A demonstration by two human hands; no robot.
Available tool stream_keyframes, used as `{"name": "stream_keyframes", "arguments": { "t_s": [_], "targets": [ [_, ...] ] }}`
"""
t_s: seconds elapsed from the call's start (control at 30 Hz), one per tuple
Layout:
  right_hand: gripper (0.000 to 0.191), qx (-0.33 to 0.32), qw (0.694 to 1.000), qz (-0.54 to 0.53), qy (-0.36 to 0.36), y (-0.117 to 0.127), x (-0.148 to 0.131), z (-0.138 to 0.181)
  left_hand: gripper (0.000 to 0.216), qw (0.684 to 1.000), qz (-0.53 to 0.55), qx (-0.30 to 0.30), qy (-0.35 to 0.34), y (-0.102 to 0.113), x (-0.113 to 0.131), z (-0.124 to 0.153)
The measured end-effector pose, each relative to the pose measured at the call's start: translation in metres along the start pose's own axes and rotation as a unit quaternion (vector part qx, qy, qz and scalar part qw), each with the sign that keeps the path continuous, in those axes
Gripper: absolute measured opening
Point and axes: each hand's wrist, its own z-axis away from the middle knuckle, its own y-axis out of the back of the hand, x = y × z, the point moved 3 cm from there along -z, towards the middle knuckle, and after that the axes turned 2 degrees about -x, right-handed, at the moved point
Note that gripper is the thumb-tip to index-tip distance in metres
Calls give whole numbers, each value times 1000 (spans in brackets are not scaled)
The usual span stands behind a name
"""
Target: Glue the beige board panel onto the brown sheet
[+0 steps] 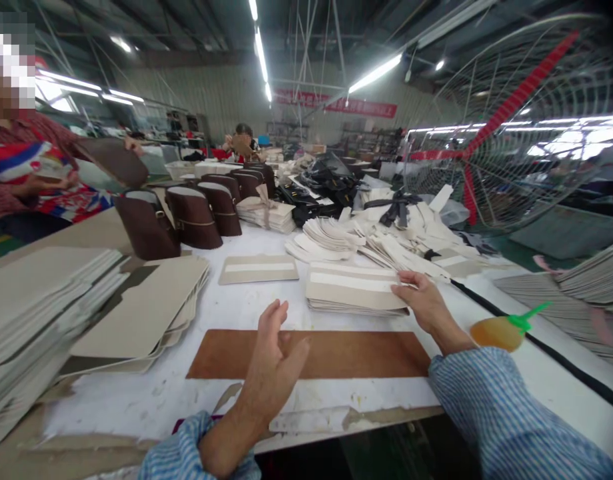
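Observation:
My left hand is over a flat brown leather strip, fingers stretched and thumb apart, holding nothing. The strip lies lengthwise across the white table covering in front of me. Behind it sits a stack of beige panels, the top one with a white band along it. My right hand has its thumb and fingers closed at the right end of the top panel; the fingertips' contact underneath is hidden. A single beige panel with a similar white band lies to the left of the stack.
Large beige boards are piled at left. Brown leather bag bodies stand behind them. An orange bottle with a green nozzle lies by my right sleeve. Loose pale strips and a caged fan are farther back. A co-worker is at left.

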Motion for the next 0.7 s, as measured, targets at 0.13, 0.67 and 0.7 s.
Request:
{"name": "stream_keyframes", "arguments": {
  "t_s": [0.13, 0.67, 0.7],
  "targets": [
    [47, 15, 997, 72, 28, 6, 4, -3, 52, 999, -18, 30, 26, 7, -17, 0],
    [25, -251, 753, 438, 422, -244, -146, 110, 49, 947, -114, 232, -191, 19, 31, 24],
    [25, -249, 748, 458, 411, -257, -146, 105, 49, 946, -113, 235, -190, 20, 31, 25]
  ]
}}
